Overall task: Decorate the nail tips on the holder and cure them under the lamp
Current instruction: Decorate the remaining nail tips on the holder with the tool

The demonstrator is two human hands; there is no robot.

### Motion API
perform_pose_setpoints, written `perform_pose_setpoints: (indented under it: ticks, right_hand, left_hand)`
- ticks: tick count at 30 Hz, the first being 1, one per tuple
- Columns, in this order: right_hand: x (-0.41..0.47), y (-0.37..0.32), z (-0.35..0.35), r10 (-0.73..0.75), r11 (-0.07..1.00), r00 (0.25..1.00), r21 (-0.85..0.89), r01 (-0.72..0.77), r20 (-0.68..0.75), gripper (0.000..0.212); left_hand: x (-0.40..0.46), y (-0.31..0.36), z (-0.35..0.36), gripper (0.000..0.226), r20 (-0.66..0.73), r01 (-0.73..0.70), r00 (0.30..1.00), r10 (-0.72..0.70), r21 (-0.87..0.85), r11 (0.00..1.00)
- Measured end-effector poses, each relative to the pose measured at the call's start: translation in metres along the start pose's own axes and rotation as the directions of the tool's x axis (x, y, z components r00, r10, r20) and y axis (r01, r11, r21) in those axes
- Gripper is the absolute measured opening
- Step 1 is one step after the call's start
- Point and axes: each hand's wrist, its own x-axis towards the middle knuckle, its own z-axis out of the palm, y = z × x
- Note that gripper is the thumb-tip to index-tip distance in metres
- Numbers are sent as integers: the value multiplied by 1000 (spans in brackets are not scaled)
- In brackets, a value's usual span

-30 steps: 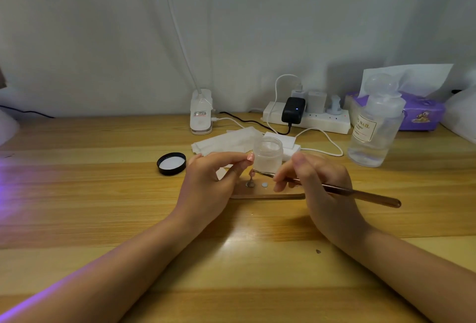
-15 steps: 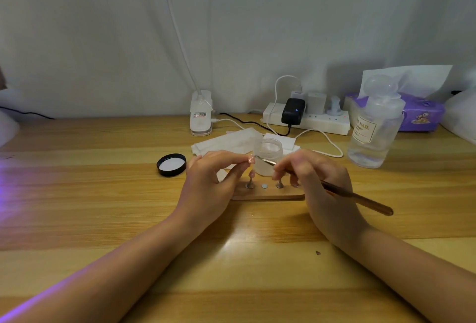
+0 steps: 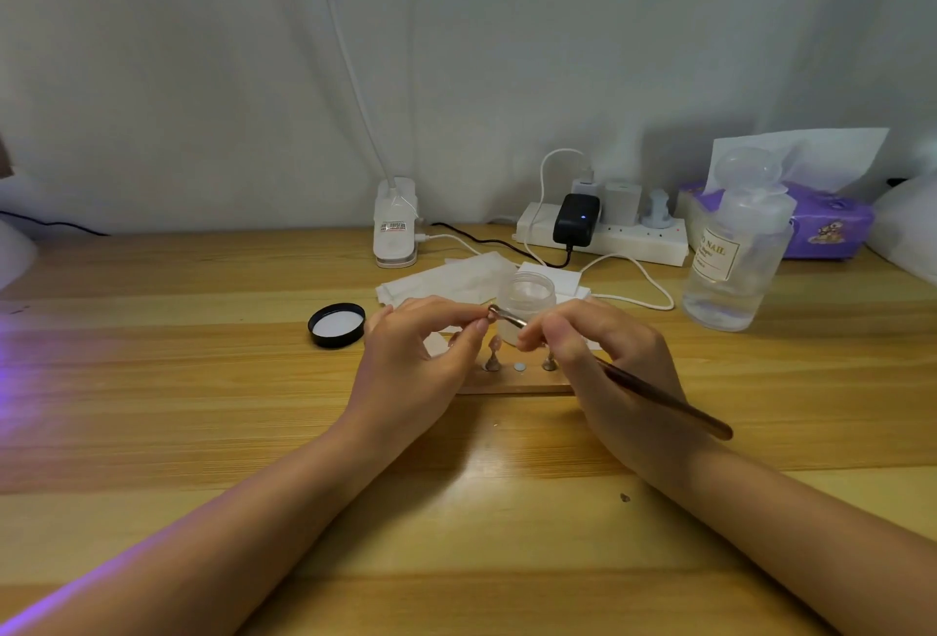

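Working mid-frame, the right hand [image 3: 608, 361] pinches a slim brush [image 3: 659, 394] like a pen, handle trailing toward the lower right, tip reaching up and left to the fingertips of the left hand [image 3: 410, 356]. That left hand has thumb and forefinger closed on something tiny right at the brush tip; it looks like a single nail tip lifted off its post, though it is too small to be sure. Just below, the wooden holder [image 3: 512, 384] lies flat on the table [image 3: 203, 382], with a couple of mounted nail tips [image 3: 493, 349] standing on it and one bare round spot between them. Right behind the hands stands an open frosted jar [image 3: 527, 295], its black lid [image 3: 336, 325] lying to the left. A white clip lamp [image 3: 395, 224] sits at the back, centre frame, and purple light spills in from the left edge, its source out of view.

So decoration looks under way, one piece at a time. By my reading the other tips are yet to be worked, and curing is not yet started.
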Motion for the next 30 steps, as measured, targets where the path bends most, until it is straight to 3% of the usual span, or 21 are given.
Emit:
perform_pose_setpoints:
  ticks: [6, 13, 19, 25, 30]
  right_hand:
    - [-4, 4, -3, 27, 989, 998, 144, -20, -49, 39]
    - [0, 1, 0, -14, 1000, 1000, -22, 14, -1, 28]
    - [-3, 4, -3, 37, 991, 998, 132, -30, -54, 42]
    - [0, 2, 0, -13, 1000, 1000, -8, 14, 12, 29]
    - [-4, 5, -2, 24, 991, 999, 130, -18, -44, 42]
  left_hand:
    - [0, 2, -1, 29, -5, 17, 1000, -17, -9, 1000]
    - [0, 1, 0, 21, 9, 13, 1000, -14, 6, 1000]
    - [0, 3, -2, 28, 9, 13, 1000, -13, 14, 1000]
    - [0, 1, 0, 21, 11, -12, 1000, 11, 31, 999]
    - [0, 0, 0, 24, 8, -3, 1000, 2, 34, 999]
